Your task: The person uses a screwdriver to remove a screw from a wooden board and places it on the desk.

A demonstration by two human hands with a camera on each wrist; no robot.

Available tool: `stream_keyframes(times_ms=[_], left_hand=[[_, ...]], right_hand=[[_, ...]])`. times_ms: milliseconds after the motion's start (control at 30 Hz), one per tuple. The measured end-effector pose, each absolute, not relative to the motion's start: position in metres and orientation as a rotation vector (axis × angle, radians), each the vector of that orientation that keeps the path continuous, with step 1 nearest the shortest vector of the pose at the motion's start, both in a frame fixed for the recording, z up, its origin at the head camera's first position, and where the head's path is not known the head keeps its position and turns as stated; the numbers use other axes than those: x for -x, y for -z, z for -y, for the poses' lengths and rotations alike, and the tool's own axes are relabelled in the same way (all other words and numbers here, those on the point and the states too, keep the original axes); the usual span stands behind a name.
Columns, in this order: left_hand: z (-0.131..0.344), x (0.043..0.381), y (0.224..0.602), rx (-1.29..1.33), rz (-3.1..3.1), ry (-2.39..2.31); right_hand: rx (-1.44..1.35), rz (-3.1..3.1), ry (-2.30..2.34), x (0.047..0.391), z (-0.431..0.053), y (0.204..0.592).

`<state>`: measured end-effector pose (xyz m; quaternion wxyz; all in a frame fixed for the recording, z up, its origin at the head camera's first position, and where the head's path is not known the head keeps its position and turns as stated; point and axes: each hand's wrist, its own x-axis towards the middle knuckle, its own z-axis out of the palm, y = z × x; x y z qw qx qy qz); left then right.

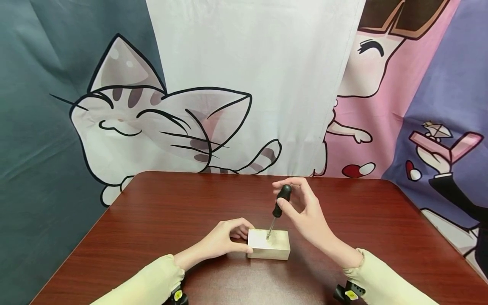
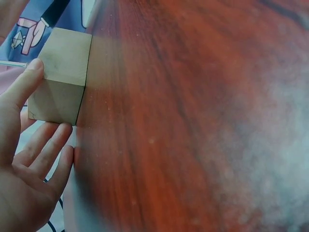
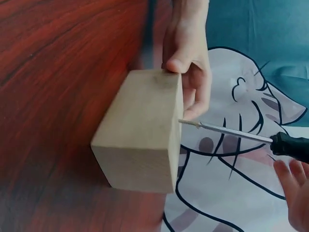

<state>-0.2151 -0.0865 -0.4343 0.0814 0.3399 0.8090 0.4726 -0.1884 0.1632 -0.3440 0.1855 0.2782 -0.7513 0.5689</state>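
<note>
A pale wooden block (image 1: 268, 245) lies on the table, its long side facing me. My left hand (image 1: 223, 239) grips its left end, thumb at the near side and fingers at the far side. Between thumb and fingers my right hand (image 1: 305, 212) holds a screwdriver (image 1: 282, 201) by its black handle, tilted above the block. In the right wrist view, a brass-coloured screw (image 3: 189, 123) sticks out of the block's top face, and the screwdriver's steel shaft (image 3: 236, 132) meets its head. The left wrist view shows the left thumb (image 2: 30, 79) against the block's edge.
The reddish-brown wooden table (image 1: 183, 199) extends around both hands. Behind it hangs a cloth backdrop (image 1: 251, 51) with a cartoon cat and figures. Black wrist cameras (image 1: 348, 292) are strapped below the pale yellow sleeves (image 1: 385, 275).
</note>
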Motion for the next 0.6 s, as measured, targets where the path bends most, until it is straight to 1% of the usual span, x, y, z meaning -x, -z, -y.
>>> stream_keyframes(times_ms=[167,600], left_hand=[[0.0872,0.2152,0.4348,-1.016,-2.428,-1.398],[0.0873,0.2164,0.4338,-0.968,-2.42,-1.378]], right_hand=[[-0.631,2.114,-1.592,0.1869,-0.1617,0.3451],[-0.748,2.189,-1.628,0.185,-0.1666,0.3374]])
